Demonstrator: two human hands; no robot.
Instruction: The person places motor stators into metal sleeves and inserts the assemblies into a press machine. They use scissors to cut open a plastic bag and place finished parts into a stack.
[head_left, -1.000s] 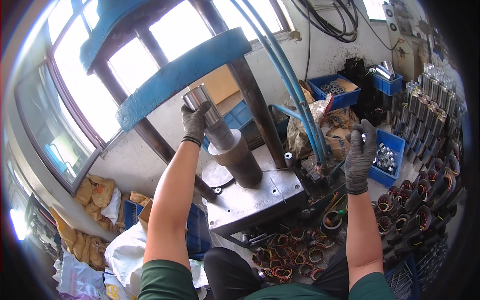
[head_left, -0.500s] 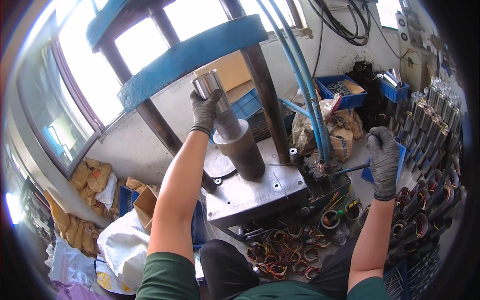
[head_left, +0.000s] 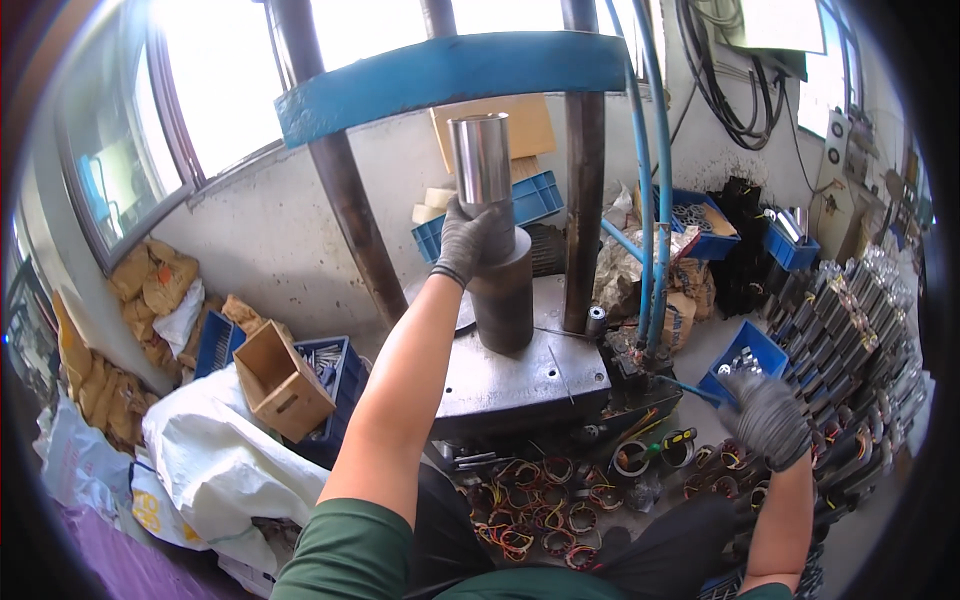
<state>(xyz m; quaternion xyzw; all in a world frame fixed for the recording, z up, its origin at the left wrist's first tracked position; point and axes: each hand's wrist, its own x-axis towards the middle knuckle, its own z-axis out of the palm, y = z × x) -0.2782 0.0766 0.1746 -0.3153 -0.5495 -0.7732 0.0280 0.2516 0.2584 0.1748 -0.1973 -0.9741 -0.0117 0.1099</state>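
A shiny metal sleeve [head_left: 481, 160] stands upright on a narrower dark grey cylinder [head_left: 507, 232], just under the blue press beam. My gloved left hand [head_left: 472, 242] is closed around that dark cylinder, its fingers at the sleeve's lower edge; some fingers are hidden behind. Under it a thick dark metal block [head_left: 503, 310] rests on the press table [head_left: 560, 390]. At the right, my gloved right hand [head_left: 765, 420], slightly blurred, is closed at the end of a thin bluish lever [head_left: 688, 387] that comes from the base of the blue hoses.
The blue beam [head_left: 450, 75] spans dark steel columns [head_left: 358, 225]. Several wired stators [head_left: 540, 505] lie below the table. Stacked dark tubes [head_left: 840, 320] stand right, beside a blue bin [head_left: 750, 355] of small metal parts. A wooden box [head_left: 285, 385] and white sack [head_left: 225, 445] sit left.
My left hand has slid from the shiny sleeve down to the dark cylinder below it. My right hand has lowered, and the lever tilts downward. The whole view has levelled out.
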